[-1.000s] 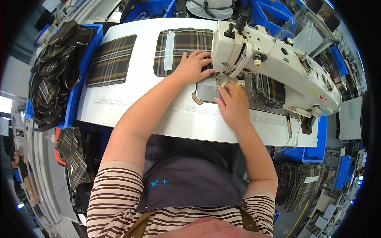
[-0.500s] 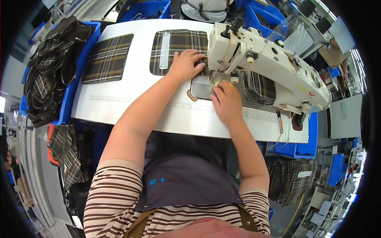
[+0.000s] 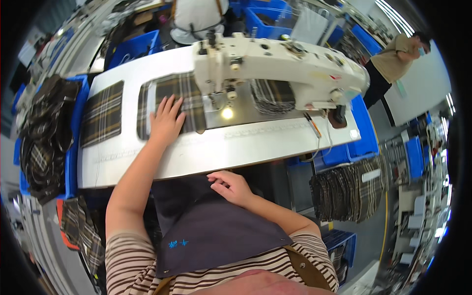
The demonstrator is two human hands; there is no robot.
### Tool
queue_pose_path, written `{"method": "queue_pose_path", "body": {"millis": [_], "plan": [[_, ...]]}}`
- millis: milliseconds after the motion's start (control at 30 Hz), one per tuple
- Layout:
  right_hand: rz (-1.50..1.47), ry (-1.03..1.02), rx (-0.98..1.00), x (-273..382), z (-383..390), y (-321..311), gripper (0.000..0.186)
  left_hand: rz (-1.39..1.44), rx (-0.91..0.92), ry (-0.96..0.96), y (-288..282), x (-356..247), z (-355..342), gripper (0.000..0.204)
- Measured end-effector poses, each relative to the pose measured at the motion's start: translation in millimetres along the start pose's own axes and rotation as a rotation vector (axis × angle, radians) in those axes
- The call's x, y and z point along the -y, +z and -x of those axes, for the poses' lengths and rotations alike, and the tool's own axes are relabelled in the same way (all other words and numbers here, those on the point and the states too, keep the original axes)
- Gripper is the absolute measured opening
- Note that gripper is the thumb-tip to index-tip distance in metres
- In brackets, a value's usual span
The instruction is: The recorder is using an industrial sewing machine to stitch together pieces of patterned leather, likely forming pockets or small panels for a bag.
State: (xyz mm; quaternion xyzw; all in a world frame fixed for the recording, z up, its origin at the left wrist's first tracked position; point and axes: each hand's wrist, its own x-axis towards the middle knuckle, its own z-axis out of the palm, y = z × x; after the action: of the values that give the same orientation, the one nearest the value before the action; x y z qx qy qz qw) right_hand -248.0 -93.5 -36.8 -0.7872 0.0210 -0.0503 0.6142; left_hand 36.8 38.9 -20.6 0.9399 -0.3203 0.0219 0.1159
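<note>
Spread on a plaid fabric panel [image 3: 191, 118], my left hand [image 3: 166, 123] has its fingers extended, pressing beside a pale strip [image 3: 150, 94] lying on that cloth. The panel reaches toward the needle area of a white sewing machine [image 3: 275, 64]. My right hand [image 3: 228, 186] is below the table's front edge, over my dark apron [image 3: 216, 236], fingers loosely bent and apparently holding nothing. Another plaid panel [image 3: 102, 110] lies at the left of the white table [image 3: 206, 157], and a plaid stack [image 3: 273, 96] sits beneath the machine arm.
A blue crate [image 3: 73, 137] piled with dark pieces borders the table's left. Hanging plaid layers [image 3: 344, 191] are below right. An orange-handled tool [image 3: 314, 128] lies at right. A co-worker [image 3: 388, 64] stands beyond the machine; another person [image 3: 196, 14] is across the table.
My right hand has left the needle area and dropped below the table edge. My left hand has shifted left onto the panel. The view has swung, bringing the co-worker at right further into sight.
</note>
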Motion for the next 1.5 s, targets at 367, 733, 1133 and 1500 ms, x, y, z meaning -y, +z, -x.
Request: {"method": "queue_pose_path", "body": {"millis": [367, 733, 1133, 1500], "plan": [[-0.577, 0.314, -0.305, -8, 7, 2, 0.028, 0.267, 0.288, 0.394, -38, -83, 187, 0.073], [-0.186, -0.277, -1.261, 140, 158, -250, 0.047, 0.759, 0.2, 0.421, -20, -88, 144, 0.057], [-0.121, 0.358, -1.941, -19, 407, -397, 0.061, 0.774, 0.181, 0.424, -2, -61, 109, 0.052], [1.474, 0.813, -1.515, -3, 336, -393, 0.07, 0.665, -0.019, 0.179, -43, 18, 107, 0.052]]}}
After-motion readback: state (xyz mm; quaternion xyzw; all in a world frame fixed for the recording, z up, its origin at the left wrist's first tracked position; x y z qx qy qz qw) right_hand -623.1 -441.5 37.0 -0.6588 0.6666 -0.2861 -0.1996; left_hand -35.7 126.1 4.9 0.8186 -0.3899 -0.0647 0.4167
